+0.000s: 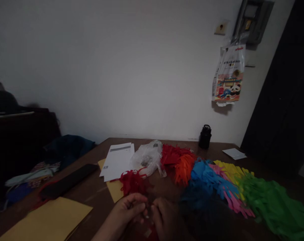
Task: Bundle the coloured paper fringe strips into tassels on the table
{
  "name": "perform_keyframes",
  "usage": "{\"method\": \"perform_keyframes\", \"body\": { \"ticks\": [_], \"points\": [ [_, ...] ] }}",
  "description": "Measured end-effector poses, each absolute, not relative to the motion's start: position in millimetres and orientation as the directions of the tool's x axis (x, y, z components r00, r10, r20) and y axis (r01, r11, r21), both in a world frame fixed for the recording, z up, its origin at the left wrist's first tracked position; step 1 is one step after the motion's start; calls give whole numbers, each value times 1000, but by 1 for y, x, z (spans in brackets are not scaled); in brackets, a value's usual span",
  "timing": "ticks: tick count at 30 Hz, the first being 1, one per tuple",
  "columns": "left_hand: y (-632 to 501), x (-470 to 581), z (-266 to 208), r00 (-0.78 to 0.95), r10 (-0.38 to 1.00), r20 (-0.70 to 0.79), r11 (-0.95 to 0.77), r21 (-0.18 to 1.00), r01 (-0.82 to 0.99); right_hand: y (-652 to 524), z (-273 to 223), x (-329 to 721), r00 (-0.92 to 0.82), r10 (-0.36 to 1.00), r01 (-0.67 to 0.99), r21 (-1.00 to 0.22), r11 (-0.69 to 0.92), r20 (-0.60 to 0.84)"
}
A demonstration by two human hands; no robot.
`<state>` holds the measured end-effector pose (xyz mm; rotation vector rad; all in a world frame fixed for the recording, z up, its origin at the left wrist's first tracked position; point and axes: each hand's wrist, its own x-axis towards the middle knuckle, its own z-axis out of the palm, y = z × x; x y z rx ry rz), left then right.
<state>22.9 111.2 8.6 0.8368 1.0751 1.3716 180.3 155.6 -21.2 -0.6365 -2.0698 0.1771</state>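
Observation:
Close together at the bottom middle are my left hand (128, 212) and my right hand (167, 216). Thumb and fingers of the left are pinched, and those of the right are curled inward. A small pale, shiny bit shows between them, too blurred to name. Red material (149, 232) lies just below and between the hands; whether they grip it I cannot tell. Right behind my left hand sits a bundle of red ribbon-like strips (134, 181). A clear plastic bag (148, 157) with small items in it rests farther back.
Fringed bundles in red (174, 154), orange (184, 169), blue (204, 172), pink (238, 202), yellow (229, 170) and green (272, 201) spread across the right. White papers (119, 159), yellow sheets (46, 219) and a long dark object (68, 180) lie left. A black container (205, 137) stands by the wall.

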Motion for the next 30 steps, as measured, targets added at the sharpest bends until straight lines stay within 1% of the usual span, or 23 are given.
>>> {"method": "perform_keyframes", "body": {
  "ticks": [3,7,12,15,17,19,21,23,24,26,28,30],
  "points": [
    [112,22,9,-106,993,-58,31,971,-239,157,-21,179,-448,501,378,-350,857,741],
    [111,21,7,-108,994,-12,0,994,-107,159,-22,182,-526,502,376,-342,861,687],
    [107,20,5,-113,993,28,-28,1000,-4,161,-22,185,-588,505,388,-328,861,632],
    [104,20,4,-100,987,128,-116,986,123,160,-25,184,-599,516,396,-334,855,612],
    [103,19,3,-79,972,219,-195,951,241,160,-25,184,-614,528,399,-347,849,587],
    [103,17,1,-43,963,265,-239,919,312,159,-24,185,-634,533,386,-369,846,560],
    [103,16,-1,-23,965,260,-240,921,308,160,-19,188,-655,536,349,-416,839,532],
    [103,15,-2,-35,971,239,-220,934,281,161,-14,191,-665,557,330,-473,817,497],
    [103,15,-3,-48,971,234,-212,937,277,162,-12,192,-665,560,329,-480,813,494],
    [102,17,-4,-66,969,238,-210,935,287,163,-11,192,-668,516,309,-431,848,536],
    [101,18,-3,-56,973,226,-200,933,300,164,-13,191,-665,431,269,-342,900,610],
    [101,19,0,-50,984,170,-150,949,277,164,-14,189,-664,368,237,-284,929,650]
  ]
}}
